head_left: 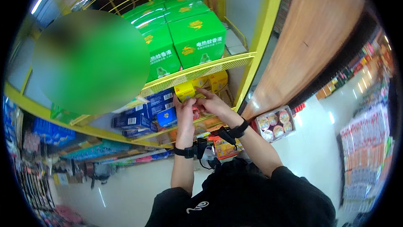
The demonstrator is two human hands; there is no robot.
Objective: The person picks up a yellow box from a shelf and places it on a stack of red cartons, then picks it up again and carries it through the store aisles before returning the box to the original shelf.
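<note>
A small yellow box (184, 91) sits at the front of the shelf below the large green boxes. My left hand (184, 108) closes around its left side, one finger lying up along the edge and the thumb near its bottom. From the right, my right hand (212, 103) presses a fingertip against the box's other side, its remaining fingers curled underneath and partly hidden. More yellow boxes (218, 81) stand just behind and to the right. Blue boxes (161, 102) are stacked beside my left hand. Each wrist wears a black strap with a small device.
Large green boxes (197, 38) fill the shelf above, behind a yellow wire lip (201, 70). A yellow upright (262, 38) and a wooden panel (304, 42) border the right side. Lower right, a clear pack of round tubs (275, 126) stands near the floor. A blurred oval covers the upper left.
</note>
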